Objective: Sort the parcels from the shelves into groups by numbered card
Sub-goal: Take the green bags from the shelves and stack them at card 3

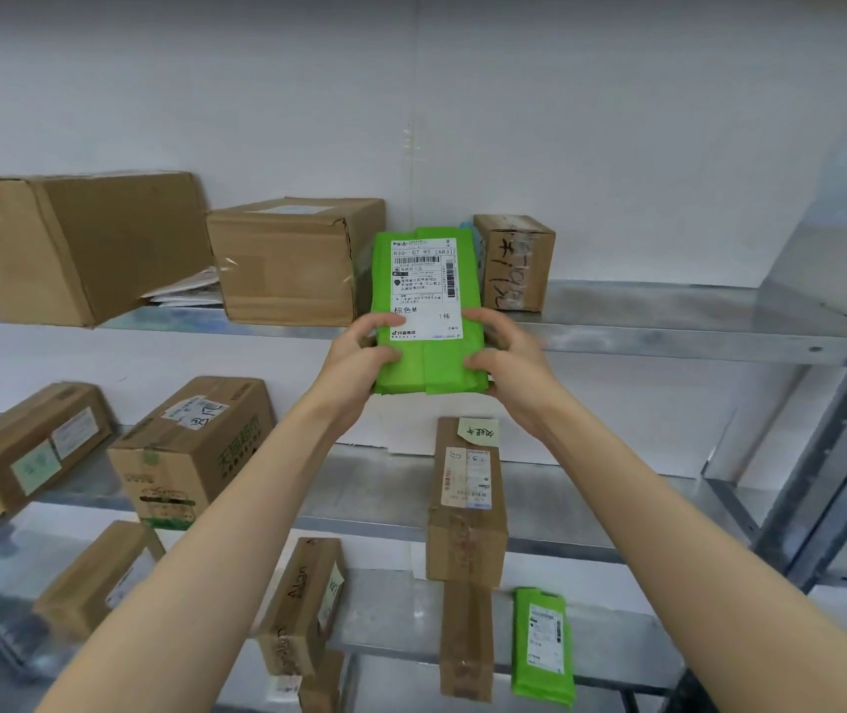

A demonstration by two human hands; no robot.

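Nearest the camera, two bare forearms reach up and forward from the bottom corners. Between them, on the lowest shelf in view, a small green parcel [542,645] stands near a tall narrow carton [465,640], and a handwritten brown carton [303,604] stands further left. On the middle shelf, a labelled carton [465,501] with a yellow note on top overhangs the front edge. A green-printed carton [195,450] and a long box [25,445] lie to its left. Above these, the left hand [359,352] and right hand [506,357] grip the lower end of a green mailer parcel [426,301], one hand on each long side. The left fingers [367,324] curl over its left edge onto the white shipping label. The right fingers [483,319] wrap its right edge, with both thumbs pressed against the green face lower down. The parcel is held upright with its label facing the camera, at the front of the upper shelf [668,326]; whether it still rests on the shelf cannot be told. Its top sits between a medium carton [293,259] and a small scribbled carton [514,262]. A large carton [76,239] lies far left, and the white wall [565,120] stands behind.
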